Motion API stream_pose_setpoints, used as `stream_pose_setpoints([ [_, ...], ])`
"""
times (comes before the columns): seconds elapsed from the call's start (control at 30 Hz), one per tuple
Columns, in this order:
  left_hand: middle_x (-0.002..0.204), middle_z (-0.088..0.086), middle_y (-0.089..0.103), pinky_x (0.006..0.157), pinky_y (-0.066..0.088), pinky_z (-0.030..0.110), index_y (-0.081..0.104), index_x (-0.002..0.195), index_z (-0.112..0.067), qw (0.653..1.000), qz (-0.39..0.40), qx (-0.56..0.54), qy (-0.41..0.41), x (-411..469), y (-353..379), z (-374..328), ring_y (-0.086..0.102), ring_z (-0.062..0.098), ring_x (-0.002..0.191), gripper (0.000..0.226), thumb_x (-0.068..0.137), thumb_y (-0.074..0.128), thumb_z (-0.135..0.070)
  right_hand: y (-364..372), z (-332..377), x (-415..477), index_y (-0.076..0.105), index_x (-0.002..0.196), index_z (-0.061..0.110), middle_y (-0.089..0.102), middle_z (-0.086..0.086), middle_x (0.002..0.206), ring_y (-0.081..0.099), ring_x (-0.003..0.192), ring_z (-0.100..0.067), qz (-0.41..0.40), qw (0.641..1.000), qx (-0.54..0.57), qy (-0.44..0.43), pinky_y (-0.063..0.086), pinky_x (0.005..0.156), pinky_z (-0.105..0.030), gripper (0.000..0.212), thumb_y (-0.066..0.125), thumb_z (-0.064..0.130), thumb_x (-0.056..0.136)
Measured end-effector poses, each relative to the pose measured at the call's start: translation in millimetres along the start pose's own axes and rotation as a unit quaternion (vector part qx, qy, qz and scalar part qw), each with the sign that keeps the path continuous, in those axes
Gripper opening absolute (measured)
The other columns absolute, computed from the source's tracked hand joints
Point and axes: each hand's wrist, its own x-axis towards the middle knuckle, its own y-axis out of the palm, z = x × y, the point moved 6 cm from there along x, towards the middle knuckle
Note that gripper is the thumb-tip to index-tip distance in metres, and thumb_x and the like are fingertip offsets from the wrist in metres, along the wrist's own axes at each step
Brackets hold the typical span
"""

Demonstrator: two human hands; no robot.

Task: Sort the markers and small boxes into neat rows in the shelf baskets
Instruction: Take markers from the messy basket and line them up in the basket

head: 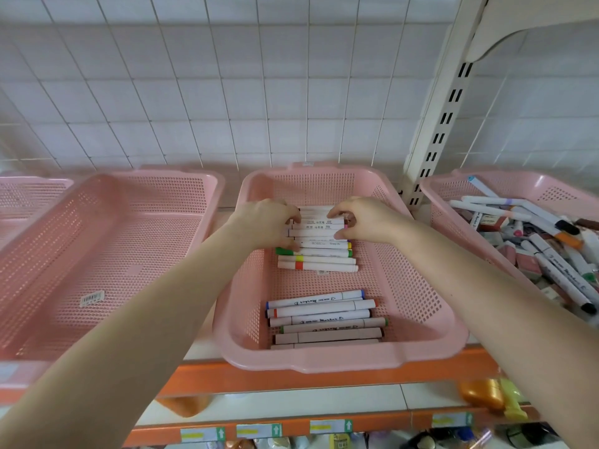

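Step in hand: squaring the far row of markers (319,251) in the middle basket (324,362).
Left hand (265,222), right hand (366,218): fingers curled, apparently pinching the row's ends.
Near row (324,319): 6 markers, aligned.
Right basket (551,192): jumbled markers, small boxes (526,264).
Next: fetch more, lay parallel.

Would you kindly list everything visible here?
Pink plastic mesh baskets: four, pink, side by side on the shelf.
Far row of white markers: several, coloured caps, back of the middle basket.
Near row of white markers: about six, coloured caps, front of it.
Jumbled markers and small boxes: many, mixed colours, right basket.
White tiled wall: one, white, behind.
Left hand: one, grips the far row's left ends.
Right hand: one, grips its right ends.
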Motion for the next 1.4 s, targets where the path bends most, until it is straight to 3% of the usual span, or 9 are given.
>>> stream_pose_setpoints([
  [0.27, 0.12, -0.01, 0.056, 0.088, 0.046, 0.035, 0.05, 0.127, -0.034, 1.0, -0.004, -0.015, -0.006, 0, -2, -1, 0.052, 0.015, 0.11, 0.052, 0.08, 0.063, -0.054, -6, 3, -2, 0.056, 0.126, 0.025, 0.056, 0.002, 0.123, 0.05, 0.102, -0.009, -0.039, 0.998, 0.043, -0.007, 0.04, 0.085, -0.023, 0.046, 0.071, 0.029, 0.082],
  [0.43, 0.121, -0.008, 0.058, 0.082, 0.041, 0.025, 0.051, 0.128, -0.028, 0.99, -0.004, -0.141, 0.002, -3, -15, -1, 0.049, 0.009, 0.092, 0.053, 0.082, 0.066, -0.047, -35, 14, -13, 0.061, 0.119, 0.029, 0.061, 0.009, 0.121, 0.055, 0.107, -0.007, -0.14, 0.987, 0.073, -0.026, 0.039, 0.103, -0.032, 0.04, 0.071, 0.036, 0.081],
  [0.6, 0.121, -0.01, 0.059, 0.087, 0.04, 0.022, 0.052, 0.127, -0.029, 0.99, -0.031, -0.137, 0.029, 2, -40, -16, 0.051, 0.006, 0.092, 0.05, 0.082, 0.067, -0.046, -77, 4, -33, 0.061, 0.121, 0.024, 0.058, 0.003, 0.123, 0.053, 0.109, -0.011, -0.157, 0.985, 0.072, -0.03, 0.037, 0.089, -0.021, 0.042, 0.072, 0.03, 0.081],
  [0.77, 0.117, -0.009, 0.057, 0.09, 0.045, 0.027, 0.055, 0.123, -0.029, 0.971, -0.06, -0.201, 0.116, 32, -59, -87, 0.056, 0.011, 0.101, 0.042, 0.085, 0.064, -0.043, -116, -57, -82, 0.061, 0.122, 0.018, 0.056, 0.006, 0.121, 0.052, 0.11, -0.009, -0.181, 0.981, 0.056, 0.045, 0.035, 0.083, -0.01, 0.042, 0.072, 0.025, 0.082],
  [0.83, 0.116, -0.005, 0.058, 0.087, 0.044, 0.026, 0.056, 0.123, -0.024, 0.958, -0.075, -0.221, 0.165, 46, -67, -125, 0.057, 0.014, 0.102, 0.037, 0.088, 0.063, -0.035, -128, -87, -113, 0.059, 0.124, 0.02, 0.056, 0.007, 0.122, 0.052, 0.112, -0.01, -0.19, 0.977, 0.056, 0.085, 0.038, 0.089, -0.013, 0.043, 0.071, 0.028, 0.083],
  [0.97, 0.119, 0.003, 0.06, 0.085, 0.044, 0.026, 0.056, 0.125, -0.016, 0.95, -0.075, -0.203, 0.227, 73, -73, -195, 0.057, 0.019, 0.101, 0.041, 0.088, 0.062, -0.03, -134, -145, -178, 0.053, 0.128, 0.032, 0.056, 0.007, 0.13, 0.055, 0.112, -0.013, -0.172, 0.964, 0.041, 0.198, 0.044, 0.098, -0.035, 0.047, 0.066, 0.042, 0.084],
  [1.13, 0.121, 0.003, 0.06, 0.082, 0.044, 0.026, 0.056, 0.127, -0.02, 0.944, -0.065, -0.154, 0.283, 100, -62, -262, 0.056, 0.018, 0.104, 0.04, 0.089, 0.059, -0.031, -132, -191, -225, 0.059, 0.124, 0.02, 0.061, 0.001, 0.125, 0.058, 0.11, -0.015, -0.175, 0.948, 0.054, 0.259, 0.043, 0.094, -0.024, 0.045, 0.073, 0.028, 0.082],
  [1.27, 0.124, 0.0, 0.06, 0.069, 0.036, 0.026, 0.054, 0.129, -0.021, 0.951, -0.057, -0.104, 0.285, 121, -52, -286, 0.055, 0.017, 0.103, 0.038, 0.092, 0.056, -0.031, -120, -203, -232, 0.063, 0.117, 0.026, 0.065, 0.011, 0.104, 0.061, 0.101, -0.01, -0.091, 0.957, 0.036, 0.272, 0.045, 0.089, -0.023, 0.034, 0.068, 0.034, 0.085],
  [1.4, 0.121, 0.0, 0.062, 0.071, 0.034, 0.023, 0.059, 0.123, -0.02, 0.948, -0.039, -0.139, 0.284, 143, -46, -293, 0.052, 0.011, 0.096, 0.033, 0.091, 0.058, -0.028, -115, -199, -220, 0.062, 0.119, 0.03, 0.066, 0.01, 0.109, 0.062, 0.1, -0.012, -0.031, 0.965, -0.001, 0.261, 0.044, 0.091, -0.022, 0.032, 0.064, 0.036, 0.088],
])
